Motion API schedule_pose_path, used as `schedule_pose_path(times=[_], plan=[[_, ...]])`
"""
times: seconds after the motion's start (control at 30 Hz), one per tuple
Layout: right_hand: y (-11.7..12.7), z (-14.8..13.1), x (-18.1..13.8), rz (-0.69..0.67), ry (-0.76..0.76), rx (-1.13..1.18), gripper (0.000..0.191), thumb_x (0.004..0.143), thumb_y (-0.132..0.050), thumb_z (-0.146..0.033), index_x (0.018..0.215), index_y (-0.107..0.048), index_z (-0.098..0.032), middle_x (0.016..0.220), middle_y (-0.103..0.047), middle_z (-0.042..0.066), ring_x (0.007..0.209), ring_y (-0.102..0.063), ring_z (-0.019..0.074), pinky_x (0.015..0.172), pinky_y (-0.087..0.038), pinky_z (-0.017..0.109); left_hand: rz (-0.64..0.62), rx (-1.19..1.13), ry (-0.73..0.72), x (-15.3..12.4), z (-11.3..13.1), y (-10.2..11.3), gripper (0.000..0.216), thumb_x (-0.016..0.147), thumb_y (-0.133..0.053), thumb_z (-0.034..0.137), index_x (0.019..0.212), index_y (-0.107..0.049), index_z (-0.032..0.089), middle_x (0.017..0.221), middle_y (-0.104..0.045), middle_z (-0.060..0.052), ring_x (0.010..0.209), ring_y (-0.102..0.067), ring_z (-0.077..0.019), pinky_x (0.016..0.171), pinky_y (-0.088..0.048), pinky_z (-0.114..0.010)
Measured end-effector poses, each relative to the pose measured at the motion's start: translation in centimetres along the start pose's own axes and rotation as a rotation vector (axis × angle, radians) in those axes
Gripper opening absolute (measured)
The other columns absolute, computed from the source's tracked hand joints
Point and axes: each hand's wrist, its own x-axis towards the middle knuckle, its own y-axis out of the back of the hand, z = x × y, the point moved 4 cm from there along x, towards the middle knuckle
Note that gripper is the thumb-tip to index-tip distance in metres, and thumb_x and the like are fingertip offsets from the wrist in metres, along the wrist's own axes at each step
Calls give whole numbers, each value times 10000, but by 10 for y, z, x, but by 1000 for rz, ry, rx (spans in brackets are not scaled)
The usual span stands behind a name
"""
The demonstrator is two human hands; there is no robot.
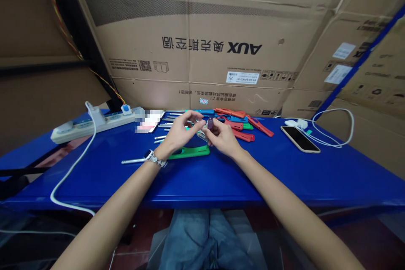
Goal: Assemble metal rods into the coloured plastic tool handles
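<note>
Both hands meet above the middle of the blue table point(221, 177). My left hand point(180, 133), with a watch on its wrist, is curled, and its fingertips pinch a small thin part I cannot make out. My right hand point(221, 135) pinches a small dark purple piece point(209, 124) between thumb and fingers, right beside the left fingertips. A green plastic handle point(190, 152) lies flat on the table just under both hands. Several metal rods point(164, 125) lie behind the left hand, and another one point(133, 160) sits beside the left wrist.
Red, blue and green plastic handles point(240, 124) are piled at the back centre. A white power strip point(95, 123) with a trailing cable sits back left. A phone point(300, 138) on a white charging cable lies at the right. Cardboard boxes point(202, 46) wall the rear.
</note>
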Motion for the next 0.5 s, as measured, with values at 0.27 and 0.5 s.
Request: schedule_pose_path(times=[0.27,0.5], plan=[[-1,2,-1,8,-31,48,308,893,-592,-506,860,-522,-207,618,-590,-23,481,-582,140,488,-473,263,74,-211,-38,26,14,-27,277,780,-771,384,709,-630,156,670,-630,-3,604,-570,-114,580,-449,-246],[12,-12,3,-95,-78,177,317,876,-585,-473,988,-599,-177,634,-578,-27,479,-516,104,425,-381,222,154,-221,-86,22,5,-15,245,754,-792,348,681,-653,161,808,-670,-38,743,-620,-142,648,-479,-264]])
